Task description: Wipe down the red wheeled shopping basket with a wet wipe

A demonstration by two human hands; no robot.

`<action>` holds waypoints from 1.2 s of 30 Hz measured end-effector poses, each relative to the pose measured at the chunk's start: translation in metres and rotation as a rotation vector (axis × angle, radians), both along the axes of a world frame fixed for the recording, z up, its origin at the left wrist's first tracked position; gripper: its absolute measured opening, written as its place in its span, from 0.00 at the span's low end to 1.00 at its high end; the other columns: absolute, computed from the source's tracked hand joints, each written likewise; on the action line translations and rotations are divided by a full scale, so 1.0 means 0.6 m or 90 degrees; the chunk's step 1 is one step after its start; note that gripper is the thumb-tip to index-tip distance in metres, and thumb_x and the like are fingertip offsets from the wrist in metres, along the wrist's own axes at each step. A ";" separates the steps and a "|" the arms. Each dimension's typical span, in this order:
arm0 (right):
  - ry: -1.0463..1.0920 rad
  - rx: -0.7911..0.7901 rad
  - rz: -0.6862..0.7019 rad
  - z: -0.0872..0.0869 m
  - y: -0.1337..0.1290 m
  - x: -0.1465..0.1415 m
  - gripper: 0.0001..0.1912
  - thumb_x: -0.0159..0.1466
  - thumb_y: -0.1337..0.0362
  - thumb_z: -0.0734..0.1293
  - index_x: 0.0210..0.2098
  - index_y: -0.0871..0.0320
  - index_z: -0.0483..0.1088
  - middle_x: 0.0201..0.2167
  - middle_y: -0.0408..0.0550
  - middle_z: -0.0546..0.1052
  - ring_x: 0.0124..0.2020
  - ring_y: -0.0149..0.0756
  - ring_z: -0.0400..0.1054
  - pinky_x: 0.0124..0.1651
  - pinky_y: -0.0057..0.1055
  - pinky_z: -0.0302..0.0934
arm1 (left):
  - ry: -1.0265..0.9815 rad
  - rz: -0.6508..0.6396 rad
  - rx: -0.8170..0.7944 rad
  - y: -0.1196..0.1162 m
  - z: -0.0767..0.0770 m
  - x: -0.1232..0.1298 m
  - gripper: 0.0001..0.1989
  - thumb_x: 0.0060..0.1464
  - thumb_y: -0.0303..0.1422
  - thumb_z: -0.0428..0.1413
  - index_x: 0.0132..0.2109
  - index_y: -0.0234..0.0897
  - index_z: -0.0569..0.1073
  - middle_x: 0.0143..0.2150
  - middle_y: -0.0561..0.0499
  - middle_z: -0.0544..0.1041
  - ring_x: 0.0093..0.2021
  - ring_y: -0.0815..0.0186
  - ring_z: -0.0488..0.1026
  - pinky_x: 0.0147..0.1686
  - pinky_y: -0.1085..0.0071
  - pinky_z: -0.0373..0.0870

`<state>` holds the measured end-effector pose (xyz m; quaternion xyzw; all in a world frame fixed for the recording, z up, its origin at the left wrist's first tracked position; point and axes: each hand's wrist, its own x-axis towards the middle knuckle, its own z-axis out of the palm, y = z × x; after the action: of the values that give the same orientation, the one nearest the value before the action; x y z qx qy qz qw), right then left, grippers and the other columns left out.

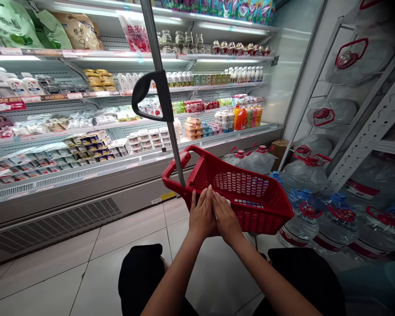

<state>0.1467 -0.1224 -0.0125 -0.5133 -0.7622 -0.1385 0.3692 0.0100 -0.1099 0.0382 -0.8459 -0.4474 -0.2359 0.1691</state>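
A red plastic shopping basket [253, 217] with perforated walls stands before my knees, its long grey pull handle [166, 94] rising and leaning left. My left hand [201, 210] lies with fingers stretched against the basket's near side, close to the handle's foot. Beside it, my right hand [226, 217] presses on the same wall, fingertips meeting the left ones. Bits of a white tissue-like piece [228, 202] peek out at the right fingers; most of it is covered by the hand. The visible part of the basket's inside shows no goods.
An open refrigerated shelf [131, 164] with packaged dairy and bottles runs along the back and left. Large water bottles [303, 224] crowd the floor at right, with more on a white metal rack [362, 131]. Pale floor tiles [131, 232] lie in front of the cooler.
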 end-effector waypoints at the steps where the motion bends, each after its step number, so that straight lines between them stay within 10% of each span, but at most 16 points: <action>1: -0.002 0.009 0.008 0.003 0.006 -0.014 0.39 0.69 0.75 0.53 0.77 0.61 0.36 0.74 0.56 0.57 0.75 0.41 0.51 0.73 0.47 0.54 | 0.011 0.003 0.004 0.002 -0.001 -0.003 0.46 0.59 0.27 0.49 0.78 0.33 0.35 0.78 0.47 0.51 0.77 0.60 0.48 0.77 0.49 0.35; 12: -0.074 -0.007 -0.083 -0.044 -0.074 0.150 0.45 0.64 0.80 0.52 0.78 0.53 0.40 0.73 0.51 0.62 0.72 0.43 0.57 0.71 0.51 0.57 | 0.016 0.068 0.000 0.023 -0.013 -0.026 0.43 0.54 0.26 0.53 0.76 0.38 0.52 0.79 0.50 0.47 0.78 0.56 0.41 0.76 0.48 0.39; 21: -0.065 0.015 -0.062 -0.024 0.003 0.025 0.41 0.66 0.77 0.54 0.77 0.63 0.42 0.68 0.60 0.67 0.67 0.49 0.64 0.68 0.50 0.61 | 0.031 0.027 0.000 0.003 -0.052 0.012 0.43 0.57 0.29 0.53 0.77 0.40 0.50 0.79 0.53 0.47 0.79 0.56 0.40 0.76 0.53 0.47; 30: -0.090 -0.015 -0.088 -0.060 -0.087 0.128 0.44 0.64 0.80 0.52 0.78 0.55 0.38 0.70 0.54 0.66 0.68 0.45 0.62 0.69 0.49 0.61 | -0.032 0.098 -0.074 0.045 -0.040 -0.022 0.42 0.59 0.35 0.55 0.77 0.33 0.50 0.79 0.45 0.49 0.78 0.53 0.42 0.76 0.50 0.45; 36: -0.092 -0.013 -0.100 -0.052 -0.106 0.068 0.45 0.65 0.79 0.53 0.78 0.57 0.34 0.73 0.54 0.59 0.71 0.45 0.59 0.70 0.48 0.59 | -0.093 0.102 -0.072 0.000 -0.078 0.041 0.36 0.65 0.39 0.52 0.76 0.39 0.53 0.79 0.47 0.46 0.78 0.42 0.33 0.72 0.38 0.49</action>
<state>0.1876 -0.1860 -0.0437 -0.5636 -0.7459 -0.1958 0.2961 0.0345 -0.1100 -0.0086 -0.7964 -0.5371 -0.2571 0.1061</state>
